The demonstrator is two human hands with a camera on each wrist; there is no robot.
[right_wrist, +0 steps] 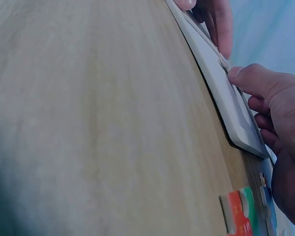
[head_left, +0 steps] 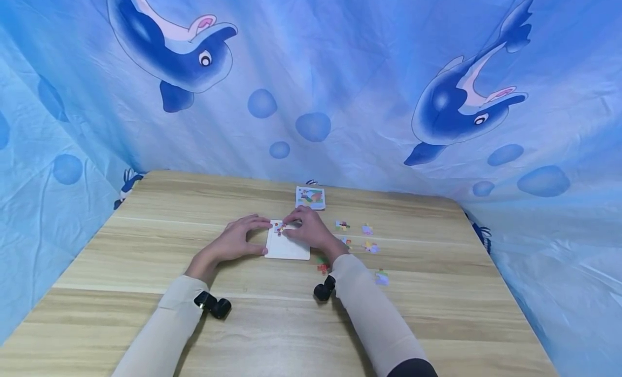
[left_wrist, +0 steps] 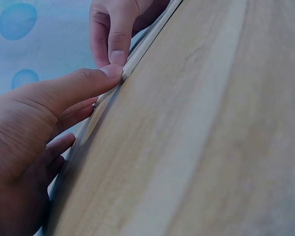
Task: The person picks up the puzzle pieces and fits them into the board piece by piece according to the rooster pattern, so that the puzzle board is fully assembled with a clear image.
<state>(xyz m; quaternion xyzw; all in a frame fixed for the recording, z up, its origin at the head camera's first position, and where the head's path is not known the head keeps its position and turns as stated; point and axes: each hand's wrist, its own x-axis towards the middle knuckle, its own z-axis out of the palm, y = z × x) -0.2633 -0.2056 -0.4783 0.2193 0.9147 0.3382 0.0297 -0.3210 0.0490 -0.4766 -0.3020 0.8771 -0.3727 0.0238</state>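
White, thin, roughly square board (head_left: 290,249) with rounded corners.

Worktop (head_left: 262,334): was streaky wood
White board (head_left: 293,250): lay flat
Picture card (head_left: 311,198): lay beyond it
Loose puzzle pieces (head_left: 382,278): lay rightward

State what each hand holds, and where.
Left hand: the white, squarish board, by its left corners. Right hand: fingers at multicoloured jigsaw pieces; grip unclear.

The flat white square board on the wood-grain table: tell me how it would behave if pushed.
The board is probably stiff: its edges run straight. Looking thin, it is likely light. Lying flat on the table, it would probably slide rather than tip.
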